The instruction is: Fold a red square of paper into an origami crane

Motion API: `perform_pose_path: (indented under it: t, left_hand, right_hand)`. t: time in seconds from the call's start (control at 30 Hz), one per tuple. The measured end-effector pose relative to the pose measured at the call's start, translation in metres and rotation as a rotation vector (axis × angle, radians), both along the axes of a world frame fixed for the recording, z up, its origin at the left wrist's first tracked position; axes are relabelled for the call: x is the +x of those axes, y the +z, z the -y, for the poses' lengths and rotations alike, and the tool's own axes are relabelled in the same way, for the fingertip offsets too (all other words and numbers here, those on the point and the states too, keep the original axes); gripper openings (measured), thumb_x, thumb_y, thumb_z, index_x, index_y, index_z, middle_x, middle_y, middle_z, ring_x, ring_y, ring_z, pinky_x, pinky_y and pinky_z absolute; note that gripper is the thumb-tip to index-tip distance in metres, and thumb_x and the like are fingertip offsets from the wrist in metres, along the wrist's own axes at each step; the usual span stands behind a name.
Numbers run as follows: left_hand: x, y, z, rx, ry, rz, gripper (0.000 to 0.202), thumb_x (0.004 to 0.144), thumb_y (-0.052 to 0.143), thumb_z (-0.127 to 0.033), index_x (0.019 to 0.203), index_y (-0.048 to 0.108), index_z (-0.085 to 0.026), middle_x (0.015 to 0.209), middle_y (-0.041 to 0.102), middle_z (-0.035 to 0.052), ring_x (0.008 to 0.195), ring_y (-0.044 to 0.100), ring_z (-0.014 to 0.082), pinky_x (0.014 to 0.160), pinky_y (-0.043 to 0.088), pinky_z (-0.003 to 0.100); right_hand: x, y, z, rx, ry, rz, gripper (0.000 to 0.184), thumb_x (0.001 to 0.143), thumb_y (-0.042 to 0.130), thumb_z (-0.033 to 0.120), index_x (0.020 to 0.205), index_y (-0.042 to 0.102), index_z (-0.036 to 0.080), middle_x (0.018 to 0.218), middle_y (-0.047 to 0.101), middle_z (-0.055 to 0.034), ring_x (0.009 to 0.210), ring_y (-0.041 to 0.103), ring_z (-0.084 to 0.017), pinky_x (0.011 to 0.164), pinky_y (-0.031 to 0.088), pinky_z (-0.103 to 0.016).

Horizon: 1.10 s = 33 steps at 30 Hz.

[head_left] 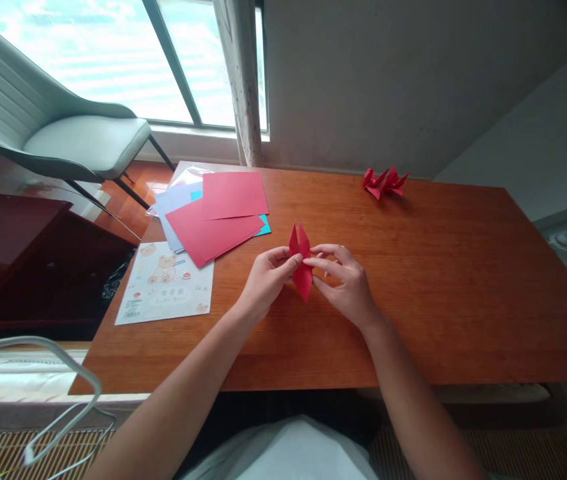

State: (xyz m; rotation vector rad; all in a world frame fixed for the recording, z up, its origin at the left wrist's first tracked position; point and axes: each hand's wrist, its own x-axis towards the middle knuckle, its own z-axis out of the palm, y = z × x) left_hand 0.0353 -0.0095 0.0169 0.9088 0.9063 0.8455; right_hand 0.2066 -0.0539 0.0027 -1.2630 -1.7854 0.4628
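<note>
A partly folded red paper piece is held upright just above the wooden table, near its middle. My left hand pinches its left side with thumb and forefinger. My right hand pinches its right side, the other fingers curled. Two narrow points of the paper stick up and one point hangs down between my hands.
Loose red, blue and pale sheets lie at the table's back left, with a printed bear-picture card in front of them. Finished red folded paper figures sit at the back by the wall. A grey chair stands left, a white cable below.
</note>
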Motion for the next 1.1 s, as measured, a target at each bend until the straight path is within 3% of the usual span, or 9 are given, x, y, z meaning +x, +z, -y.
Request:
perform_pose_path:
  t: [0.17, 0.53, 0.9, 1.1]
  left_hand:
    - [-0.0006, 0.001, 0.0001, -0.038, 0.009, 0.046, 0.035, 0.072, 0.081, -0.042, 0.093, 0.072, -0.015, 0.089, 0.073, 0.0056, 0.072, 0.066, 0.0146, 0.064, 0.053, 0.023]
    - [-0.0028, 0.003, -0.0003, -0.092, -0.064, 0.07, 0.031, 0.076, 0.076, -0.045, 0.081, 0.069, -0.016, 0.073, 0.068, 0.002, 0.066, 0.066, 0.014, 0.067, 0.053, 0.024]
    - [-0.0012, 0.0052, 0.0019, -0.035, -0.121, 0.034, 0.029, 0.077, 0.077, -0.041, 0.082, 0.074, -0.014, 0.078, 0.073, 0.0052, 0.07, 0.068, 0.0161, 0.065, 0.054, 0.024]
    - [0.0001, 0.0046, 0.0035, -0.024, -0.176, 0.064, 0.042, 0.079, 0.073, -0.051, 0.093, 0.076, -0.013, 0.092, 0.076, 0.0113, 0.081, 0.072, 0.0227, 0.069, 0.056, 0.029]
  right_hand:
    - [0.0007, 0.0006, -0.0006, 0.012, -0.014, 0.003, 0.03, 0.087, 0.069, 0.021, 0.112, 0.072, 0.037, 0.119, 0.064, -0.004, 0.107, 0.06, -0.023, 0.09, 0.053, -0.042]
    - [0.0015, 0.0027, -0.0011, 0.038, -0.044, -0.022, 0.024, 0.089, 0.066, 0.02, 0.103, 0.076, 0.037, 0.11, 0.066, -0.0035, 0.101, 0.061, -0.022, 0.085, 0.053, -0.04]
    - [0.0013, 0.0046, -0.0019, 0.004, -0.053, -0.098, 0.009, 0.089, 0.068, 0.028, 0.092, 0.076, 0.03, 0.088, 0.062, -0.003, 0.079, 0.058, -0.018, 0.067, 0.05, -0.034]
    - [-0.0017, 0.0055, -0.0026, -0.077, -0.092, -0.209, 0.008, 0.088, 0.068, 0.032, 0.088, 0.075, 0.027, 0.084, 0.061, -0.0019, 0.072, 0.057, -0.015, 0.061, 0.049, -0.029]
